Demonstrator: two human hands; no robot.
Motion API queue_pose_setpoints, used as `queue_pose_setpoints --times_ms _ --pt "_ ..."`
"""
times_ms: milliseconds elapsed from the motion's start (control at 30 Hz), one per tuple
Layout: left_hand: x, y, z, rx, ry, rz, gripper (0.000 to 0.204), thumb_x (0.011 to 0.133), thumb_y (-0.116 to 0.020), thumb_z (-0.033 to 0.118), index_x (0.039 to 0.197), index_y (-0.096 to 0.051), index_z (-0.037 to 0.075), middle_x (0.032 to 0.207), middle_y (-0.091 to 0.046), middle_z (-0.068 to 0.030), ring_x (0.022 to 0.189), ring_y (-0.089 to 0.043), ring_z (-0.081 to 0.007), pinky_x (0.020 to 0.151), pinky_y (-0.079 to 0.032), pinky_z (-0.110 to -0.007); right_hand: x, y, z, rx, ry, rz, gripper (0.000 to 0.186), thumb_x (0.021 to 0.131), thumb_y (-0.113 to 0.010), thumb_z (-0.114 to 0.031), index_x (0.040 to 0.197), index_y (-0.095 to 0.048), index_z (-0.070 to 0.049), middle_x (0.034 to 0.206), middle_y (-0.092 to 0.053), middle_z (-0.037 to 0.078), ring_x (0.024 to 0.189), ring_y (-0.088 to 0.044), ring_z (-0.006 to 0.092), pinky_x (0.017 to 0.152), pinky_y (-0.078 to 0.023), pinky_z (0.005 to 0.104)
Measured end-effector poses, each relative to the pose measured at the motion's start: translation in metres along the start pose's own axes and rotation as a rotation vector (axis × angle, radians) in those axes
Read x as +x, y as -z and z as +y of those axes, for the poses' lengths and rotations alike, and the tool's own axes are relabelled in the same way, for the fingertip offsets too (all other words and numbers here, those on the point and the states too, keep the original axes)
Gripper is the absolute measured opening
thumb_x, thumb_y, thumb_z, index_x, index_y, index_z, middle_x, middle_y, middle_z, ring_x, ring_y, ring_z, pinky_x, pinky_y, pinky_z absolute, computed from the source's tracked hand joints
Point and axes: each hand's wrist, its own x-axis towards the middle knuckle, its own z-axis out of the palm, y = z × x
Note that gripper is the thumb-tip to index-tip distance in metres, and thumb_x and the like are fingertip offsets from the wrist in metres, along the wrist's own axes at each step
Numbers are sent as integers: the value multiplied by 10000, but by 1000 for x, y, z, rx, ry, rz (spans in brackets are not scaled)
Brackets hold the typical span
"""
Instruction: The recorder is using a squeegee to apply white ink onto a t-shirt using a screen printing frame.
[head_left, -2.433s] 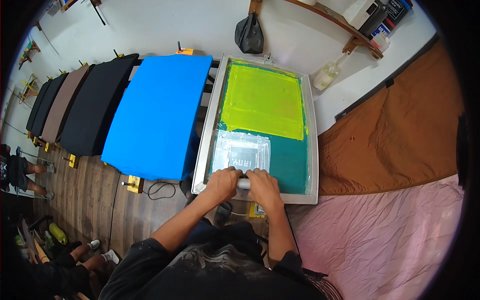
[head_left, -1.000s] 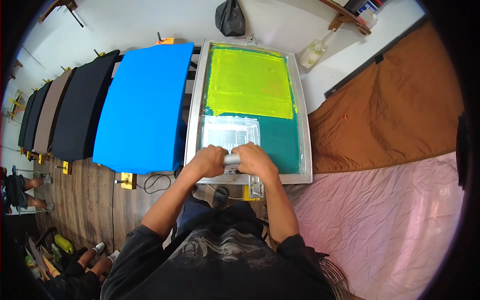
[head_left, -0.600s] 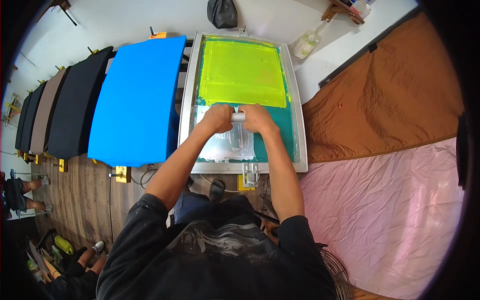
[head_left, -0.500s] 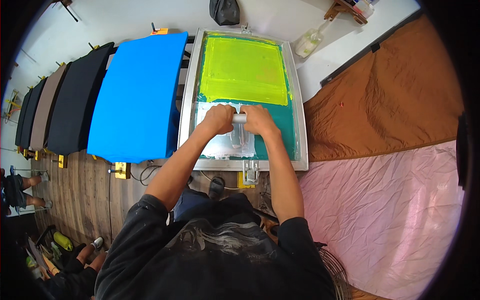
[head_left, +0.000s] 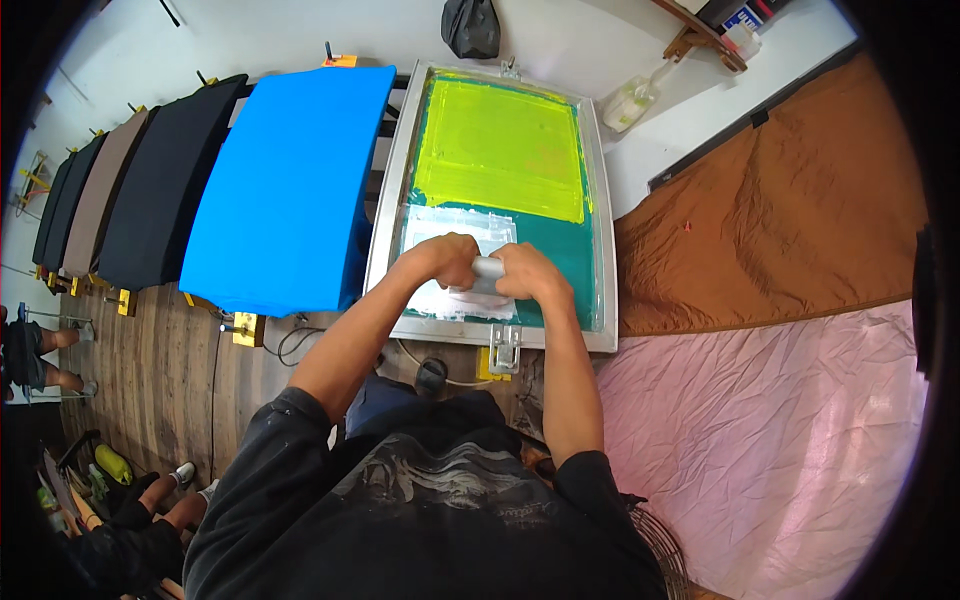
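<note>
My left hand (head_left: 448,258) and my right hand (head_left: 524,272) are closed round the grey squeegee handle (head_left: 486,272), over the lower left part of a screen in a metal frame (head_left: 605,262). Under the squeegee is a patch of white ink (head_left: 430,228), partly hidden by my hands. The screen's mesh is teal (head_left: 558,245) on the lower right, with a large yellow-green block (head_left: 503,145) across the upper part. A metal clamp (head_left: 505,348) sits at the frame's near edge.
At left stand a blue cloth-covered board (head_left: 285,185) and several dark and brown ones (head_left: 165,190). Brown fabric (head_left: 760,230) and pink fabric (head_left: 760,440) lie right. A black bag (head_left: 470,28) hangs behind, near a shelf (head_left: 700,38). Other people's legs (head_left: 60,355) show at left.
Since half a second ago my hands and the squeegee have moved toward me, down the screen. Earlier they had travelled away from me across the white patch.
</note>
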Motion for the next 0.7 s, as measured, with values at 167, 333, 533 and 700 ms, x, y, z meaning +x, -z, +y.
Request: queue_pose_setpoints --times_ms 167,333,533,700 --pt "-10 36 5 215 -38 219 289 637 -645 75 909 -731 29 848 -702 -207 812 -691 -343 730 -558 -398 16 21 -10 83 46 46 353 607 -623 -59 949 -708 -49 890 -686 224 851 -663 393 744 -537 431" --pt "-25 35 17 416 77 455 176 664 -684 79 837 -711 59 836 -704 -175 807 -701 -319 709 -556 -420 23 -6 -10 253 245 376 402 663 -637 -14 1064 -651 -42 973 -672 229 940 -627 416 816 -511 432" --pt "-18 -13 27 628 51 546 166 751 -645 107 907 -691 74 886 -684 -117 871 -670 -277 965 -397 -516 11 -51 4 398 265 559 419 643 -694 27 1051 -615 -22 1030 -661 192 976 -616 408 813 -504 444" --pt "-28 -68 28 871 16 773 224 841 -572 165 996 -665 32 919 -658 -155 901 -647 -299 1048 -303 -589 -16 -68 10 117 267 547 618 620 -679 77 1190 -546 -121 1196 -591 56 1113 -570 276 920 -360 444"
